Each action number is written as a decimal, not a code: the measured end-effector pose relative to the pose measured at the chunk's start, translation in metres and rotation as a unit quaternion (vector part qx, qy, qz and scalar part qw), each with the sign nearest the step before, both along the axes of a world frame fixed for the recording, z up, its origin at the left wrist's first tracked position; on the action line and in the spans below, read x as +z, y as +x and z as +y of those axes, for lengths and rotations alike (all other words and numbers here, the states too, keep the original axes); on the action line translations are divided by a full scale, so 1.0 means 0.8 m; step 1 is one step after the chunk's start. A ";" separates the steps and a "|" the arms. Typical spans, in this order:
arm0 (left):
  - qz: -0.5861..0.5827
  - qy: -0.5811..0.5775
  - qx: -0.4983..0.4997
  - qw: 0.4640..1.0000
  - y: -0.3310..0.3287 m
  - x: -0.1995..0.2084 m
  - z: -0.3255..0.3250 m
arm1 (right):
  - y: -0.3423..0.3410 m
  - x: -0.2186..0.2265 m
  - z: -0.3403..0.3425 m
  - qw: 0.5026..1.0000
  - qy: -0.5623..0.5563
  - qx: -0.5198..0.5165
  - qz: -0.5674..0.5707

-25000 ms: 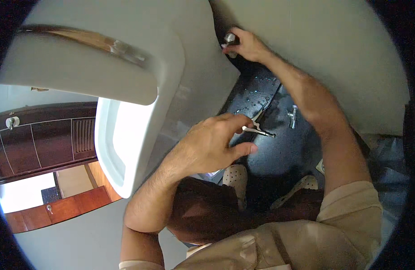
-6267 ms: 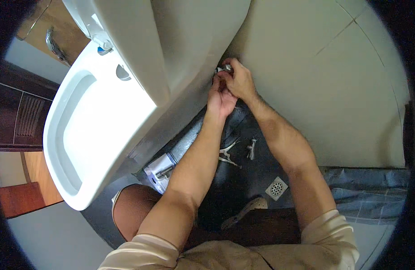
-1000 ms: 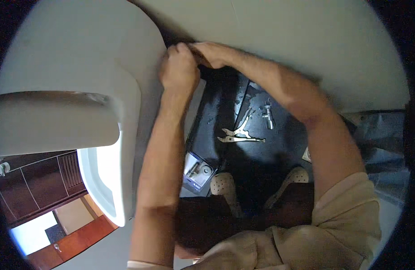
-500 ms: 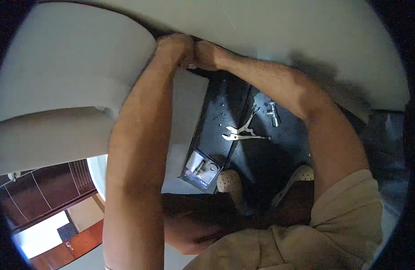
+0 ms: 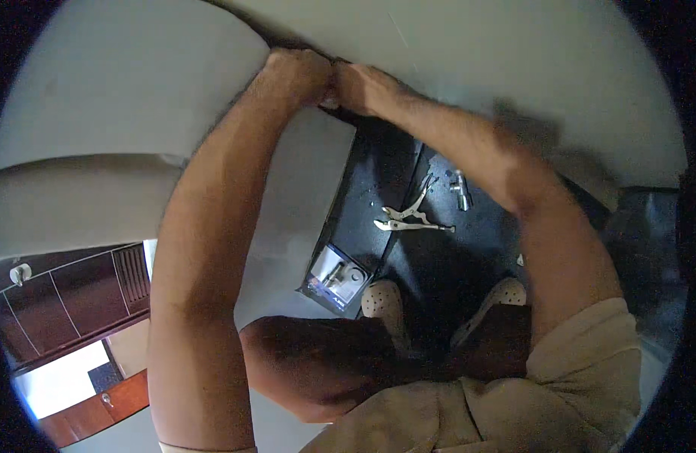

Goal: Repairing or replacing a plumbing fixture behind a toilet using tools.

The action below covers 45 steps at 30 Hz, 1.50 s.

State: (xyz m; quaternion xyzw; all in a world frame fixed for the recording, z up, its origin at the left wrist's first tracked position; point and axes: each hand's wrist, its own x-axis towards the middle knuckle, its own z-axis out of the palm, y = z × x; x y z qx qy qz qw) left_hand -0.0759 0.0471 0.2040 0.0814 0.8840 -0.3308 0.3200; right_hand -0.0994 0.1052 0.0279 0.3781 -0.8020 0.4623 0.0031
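Observation:
Both my hands are up at the top of the view, in the narrow gap between a smooth white fixture (image 5: 114,83) and the pale wall (image 5: 529,60). My left hand (image 5: 299,74) is curled closed, its back toward me. Right against it, my right hand (image 5: 361,87) is also bent closed. Their fingertips are tucked out of sight, and what they grip is hidden. A small pale bit (image 5: 330,103) shows just below where the hands meet; I cannot tell what it is.
On the dark wet floor tiles (image 5: 378,166) lie locking pliers (image 5: 412,220) with spread handles and a chrome valve (image 5: 460,192). A clear-and-blue package (image 5: 336,278) with a metal part inside rests by my pale clog (image 5: 383,302). A white panel (image 5: 299,174) stands left of the tiles.
The view has shifted slightly, and my left forearm appears further left. Both hands stay together in the gap. The pliers, valve and package have stayed put on the floor.

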 end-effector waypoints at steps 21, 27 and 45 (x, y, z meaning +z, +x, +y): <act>0.153 0.041 -0.228 0.961 0.024 -0.016 -0.050 | 0.021 0.010 0.017 0.997 0.048 -0.042 -0.034; 0.129 0.045 -0.243 0.960 0.029 -0.032 -0.052 | 0.024 0.056 0.027 0.965 0.223 0.035 -0.133; 0.214 0.082 -0.277 0.933 0.034 -0.065 -0.069 | 0.060 -0.016 0.006 0.946 -0.183 -0.090 -0.253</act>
